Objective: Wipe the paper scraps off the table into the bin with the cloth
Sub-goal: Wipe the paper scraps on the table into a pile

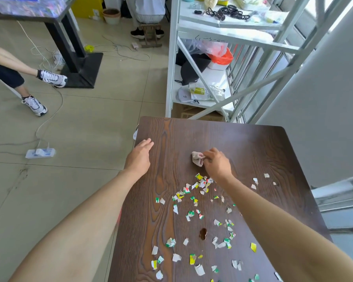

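The cloth (pixel 197 158) — small, pinkish, bunched — sits on the table (pixel 253 143), pinched by the right hand (pixel 217 162) beyond the paper scraps (pixel 200 200). The left hand (pixel 140 154) lies flat, fingers straight, at the table's left edge.

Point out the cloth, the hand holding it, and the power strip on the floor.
cloth (pixel 197 158), head view, middle of the bunched fabric.
right hand (pixel 217 164), head view, back of the hand.
power strip (pixel 40 153), head view, its top face.

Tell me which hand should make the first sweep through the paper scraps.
Right. The right hand already pinches the cloth, just beyond the paper scraps on the table. The left hand lies open at the table's left edge, holding nothing. No bin is visible.
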`<action>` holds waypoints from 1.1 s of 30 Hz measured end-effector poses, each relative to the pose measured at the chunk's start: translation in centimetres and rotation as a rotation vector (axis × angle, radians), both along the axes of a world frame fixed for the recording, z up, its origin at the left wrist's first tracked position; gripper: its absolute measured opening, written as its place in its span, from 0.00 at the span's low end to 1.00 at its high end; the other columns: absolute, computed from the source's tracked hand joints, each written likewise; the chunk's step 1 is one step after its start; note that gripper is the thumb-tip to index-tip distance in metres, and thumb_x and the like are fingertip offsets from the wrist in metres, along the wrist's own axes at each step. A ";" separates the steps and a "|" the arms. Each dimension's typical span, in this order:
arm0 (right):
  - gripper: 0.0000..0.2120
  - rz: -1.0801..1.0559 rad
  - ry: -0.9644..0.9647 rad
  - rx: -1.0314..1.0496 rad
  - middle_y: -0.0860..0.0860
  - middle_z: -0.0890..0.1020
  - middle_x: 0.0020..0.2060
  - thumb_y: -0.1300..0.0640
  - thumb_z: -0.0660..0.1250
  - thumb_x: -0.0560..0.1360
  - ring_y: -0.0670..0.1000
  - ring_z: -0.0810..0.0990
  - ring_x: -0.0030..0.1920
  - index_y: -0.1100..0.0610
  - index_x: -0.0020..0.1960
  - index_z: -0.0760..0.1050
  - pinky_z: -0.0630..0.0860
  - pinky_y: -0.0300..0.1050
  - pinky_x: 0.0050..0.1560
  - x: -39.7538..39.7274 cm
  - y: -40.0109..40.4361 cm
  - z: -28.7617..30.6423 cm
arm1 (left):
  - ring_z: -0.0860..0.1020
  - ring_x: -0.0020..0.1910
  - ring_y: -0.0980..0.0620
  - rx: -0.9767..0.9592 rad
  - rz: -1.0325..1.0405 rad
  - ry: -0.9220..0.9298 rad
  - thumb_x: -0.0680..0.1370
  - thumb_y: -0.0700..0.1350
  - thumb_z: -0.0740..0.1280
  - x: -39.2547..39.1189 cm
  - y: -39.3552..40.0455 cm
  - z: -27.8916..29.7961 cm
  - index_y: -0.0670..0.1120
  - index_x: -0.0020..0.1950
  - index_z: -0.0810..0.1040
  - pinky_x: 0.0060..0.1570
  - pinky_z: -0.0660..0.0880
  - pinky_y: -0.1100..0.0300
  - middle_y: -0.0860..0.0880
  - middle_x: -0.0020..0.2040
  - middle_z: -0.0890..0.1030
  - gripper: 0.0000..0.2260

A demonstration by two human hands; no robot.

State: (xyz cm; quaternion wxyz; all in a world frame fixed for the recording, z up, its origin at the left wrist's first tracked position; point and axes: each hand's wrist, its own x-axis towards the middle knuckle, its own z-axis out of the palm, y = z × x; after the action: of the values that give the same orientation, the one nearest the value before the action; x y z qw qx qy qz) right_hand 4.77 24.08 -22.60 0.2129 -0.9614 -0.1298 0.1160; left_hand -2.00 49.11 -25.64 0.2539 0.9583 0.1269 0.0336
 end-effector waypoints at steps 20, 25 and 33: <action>0.16 -0.421 -0.069 0.250 0.59 0.79 0.46 0.53 0.55 0.71 0.61 0.77 0.48 0.61 0.46 0.78 0.72 0.50 0.46 -0.8 -11.7 3.4 | 0.61 0.75 0.53 0.066 -0.285 -0.026 0.80 0.34 0.57 1.4 -9.8 0.3 0.45 0.72 0.67 0.72 0.60 0.57 0.51 0.75 0.63 0.21; 0.11 -0.587 -0.154 -0.037 0.59 0.78 0.51 0.57 0.57 0.76 0.63 0.76 0.54 0.59 0.52 0.76 0.74 0.57 0.54 1.8 -18.8 2.5 | 0.61 0.75 0.52 0.051 -0.349 -0.009 0.79 0.35 0.58 3.1 -12.7 -0.7 0.45 0.71 0.68 0.72 0.62 0.55 0.50 0.75 0.65 0.21; 0.17 -0.582 -0.111 -0.114 0.59 0.75 0.55 0.64 0.61 0.72 0.63 0.75 0.56 0.56 0.59 0.75 0.72 0.56 0.53 0.4 -19.7 -0.4 | 0.58 0.76 0.54 0.042 -0.366 0.017 0.80 0.41 0.60 3.6 -14.8 -0.5 0.48 0.73 0.66 0.73 0.61 0.53 0.52 0.76 0.63 0.21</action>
State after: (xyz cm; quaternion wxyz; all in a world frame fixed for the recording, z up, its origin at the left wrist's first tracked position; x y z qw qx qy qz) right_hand 5.12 4.42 -23.01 0.1753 -0.9735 0.1466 0.0045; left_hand 1.57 34.30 -26.10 0.2346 0.9707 -0.0480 -0.0188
